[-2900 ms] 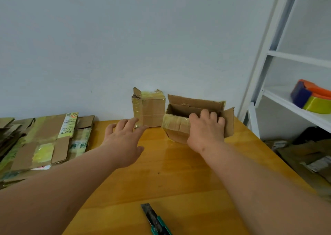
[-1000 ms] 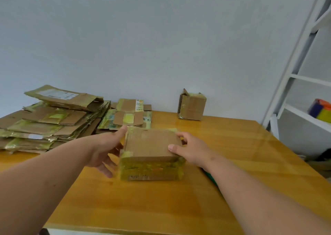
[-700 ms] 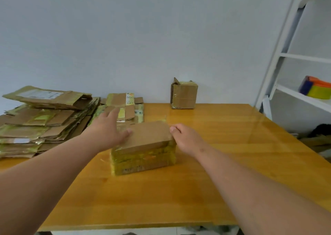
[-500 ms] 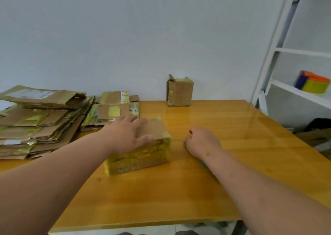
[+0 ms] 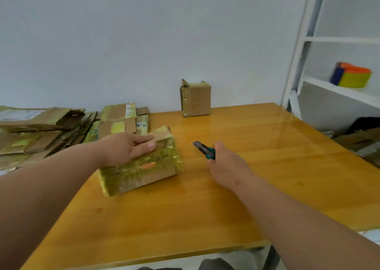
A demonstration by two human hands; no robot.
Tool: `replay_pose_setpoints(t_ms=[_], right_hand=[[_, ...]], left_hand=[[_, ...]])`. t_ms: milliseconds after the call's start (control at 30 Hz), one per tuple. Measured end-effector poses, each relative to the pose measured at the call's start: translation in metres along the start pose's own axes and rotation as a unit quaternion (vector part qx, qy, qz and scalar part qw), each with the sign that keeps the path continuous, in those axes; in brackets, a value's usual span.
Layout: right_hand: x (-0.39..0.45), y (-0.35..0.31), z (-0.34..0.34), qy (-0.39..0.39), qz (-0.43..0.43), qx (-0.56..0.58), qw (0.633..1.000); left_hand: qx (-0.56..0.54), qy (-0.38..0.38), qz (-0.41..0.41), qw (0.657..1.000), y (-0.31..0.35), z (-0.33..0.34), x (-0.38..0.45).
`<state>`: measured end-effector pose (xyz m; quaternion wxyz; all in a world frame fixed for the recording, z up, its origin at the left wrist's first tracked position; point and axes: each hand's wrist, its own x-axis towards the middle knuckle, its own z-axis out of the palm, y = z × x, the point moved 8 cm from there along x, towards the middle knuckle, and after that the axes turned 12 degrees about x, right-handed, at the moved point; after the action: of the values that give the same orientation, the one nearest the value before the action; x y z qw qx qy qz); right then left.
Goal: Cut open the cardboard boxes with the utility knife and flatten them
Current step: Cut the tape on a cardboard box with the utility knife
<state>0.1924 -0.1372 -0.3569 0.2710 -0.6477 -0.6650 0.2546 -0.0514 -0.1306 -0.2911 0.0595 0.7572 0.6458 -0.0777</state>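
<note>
A low cardboard box [image 5: 144,171] wrapped in yellow-green tape lies on the wooden table [image 5: 246,197], left of centre. My left hand [image 5: 127,148] rests flat on its top with straight fingers. To the right of the box, my right hand [image 5: 224,165] grips a teal utility knife [image 5: 203,149], whose dark tip points up and left toward the box without touching it. A second, smaller taped box [image 5: 195,99] stands upright at the back of the table against the wall.
Stacks of flattened cardboard [image 5: 47,130] cover the table's left side. A white shelf frame [image 5: 298,64] stands at the right, with a tape dispenser [image 5: 351,75] on one shelf. More cardboard [image 5: 362,142] lies on the floor at the right.
The box came from the back of the table to the middle. My right hand left the box and picked up the knife beside it; my left hand stayed pressed on top.
</note>
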Motion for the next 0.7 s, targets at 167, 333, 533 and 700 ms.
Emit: replay_pose_setpoints(t_ms=[167, 333, 533, 700], right_hand=[[-0.005, -0.028, -0.001, 0.011, -0.103, 0.075, 0.992], [0.000, -0.034, 0.008, 0.034, -0.132, 0.075, 0.988], [0.004, -0.036, 0.005, 0.070, -0.144, 0.072, 0.985], [0.004, -0.037, 0.002, 0.093, -0.151, 0.077, 0.981]], left_hand=[[-0.031, 0.044, 0.012, 0.998, -0.006, -0.007, 0.008], [-0.043, 0.059, 0.006, 0.997, -0.004, -0.011, 0.015], [-0.056, 0.058, 0.004, 0.997, -0.007, -0.010, 0.021], [-0.054, 0.055, 0.004, 0.997, -0.006, -0.011, 0.024]])
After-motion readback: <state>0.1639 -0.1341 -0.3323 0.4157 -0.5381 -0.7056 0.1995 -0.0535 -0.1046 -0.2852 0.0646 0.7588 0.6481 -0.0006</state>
